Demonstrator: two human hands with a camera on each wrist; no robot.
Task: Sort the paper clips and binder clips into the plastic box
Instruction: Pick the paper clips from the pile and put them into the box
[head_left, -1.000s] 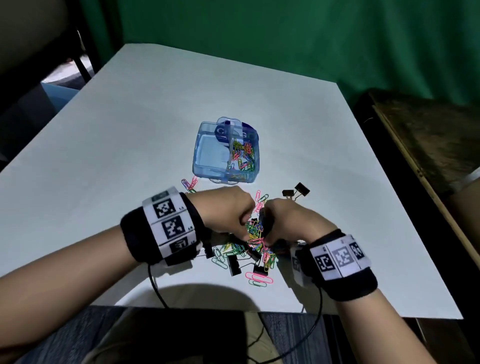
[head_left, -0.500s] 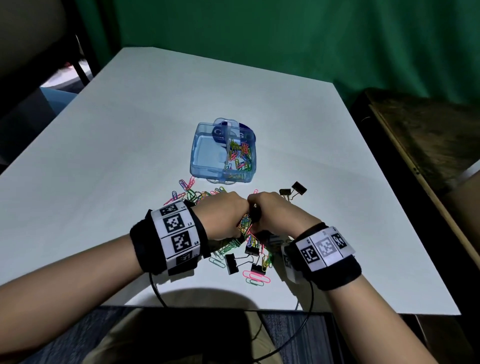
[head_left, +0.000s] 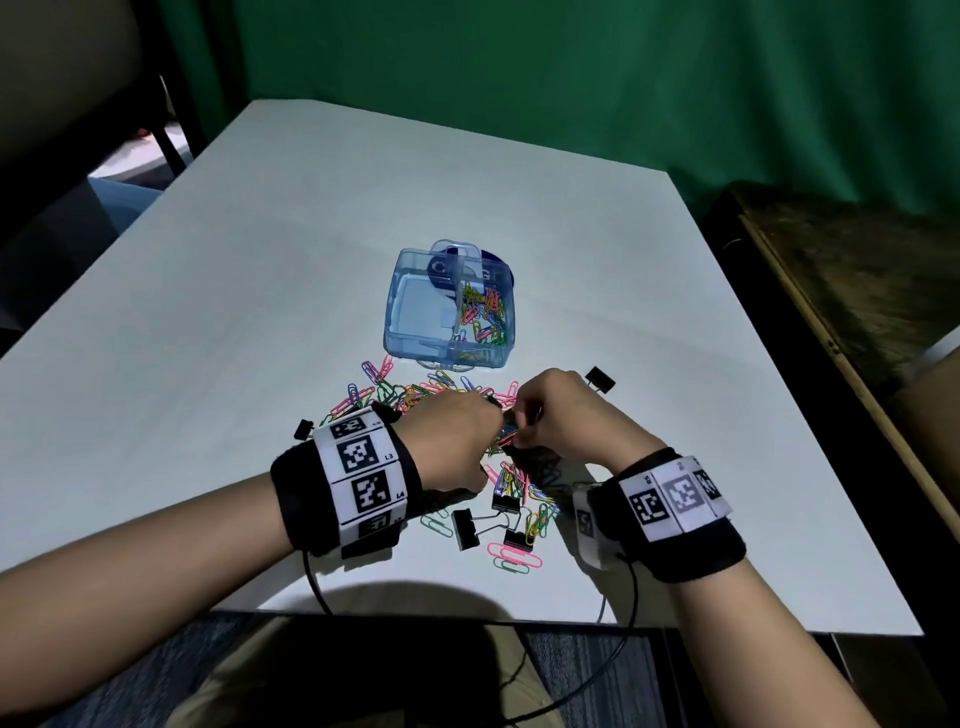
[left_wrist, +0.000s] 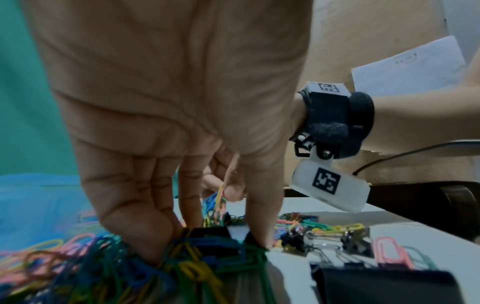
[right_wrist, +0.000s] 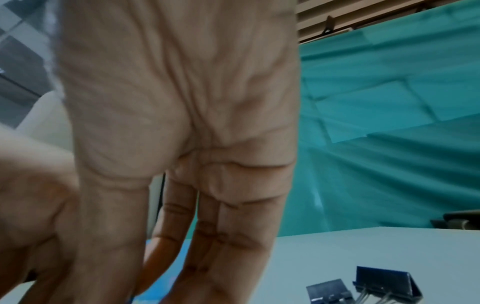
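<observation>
The clear blue plastic box (head_left: 415, 332) stands mid-table; its right compartment holds coloured paper clips (head_left: 485, 317) and its left one looks bare. A loose pile of paper clips (head_left: 400, 395) lies just in front of it. My left hand (head_left: 488, 431) and right hand (head_left: 524, 421) meet over the pile, both pinching a tangled bunch of paper clips (head_left: 506, 436). In the left wrist view my fingers (left_wrist: 145, 232) and thumb grip the tangle (left_wrist: 207, 253). Black binder clips (head_left: 465, 527) lie near my wrists, and two more binder clips (right_wrist: 384, 281) lie right of my right hand.
A single binder clip (head_left: 600, 379) lies right of the hands and another binder clip (head_left: 303, 430) lies left of my left wrist. The white table (head_left: 208, 312) ends at a near edge under my forearms. A dark wooden bench (head_left: 857, 291) runs along the right.
Both hands have shifted forward toward the box, still pressed together on the bunch of clips. More of the loose pile now shows behind the left hand.
</observation>
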